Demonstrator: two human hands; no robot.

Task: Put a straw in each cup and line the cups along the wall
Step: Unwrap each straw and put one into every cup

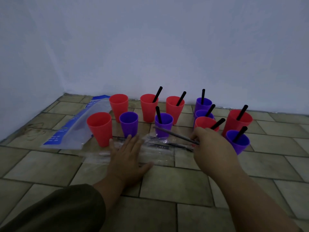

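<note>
Fingers of the right hand [211,144] are pinching one end of a black straw [175,135], which is angling up and to the left above the clear plastic wrapper [155,148] lying on the tiled floor [167,185]. The left hand [127,154] is pressing flat and open on that wrapper, gripping nothing. Seven cups toward the right are already holding straws; three are standing without one: the near red cup [100,128] at left, the far red cup [118,107] behind it, and the purple cup [129,123] between them, just beyond the left hand's fingertips. A blue-printed bag [80,126] is lying at far left, toward the wall [150,47]. The straw is likely light, stiff and slick, best held near one end; the cups look light enough to tip, so each is probably best taken around its body.
</note>
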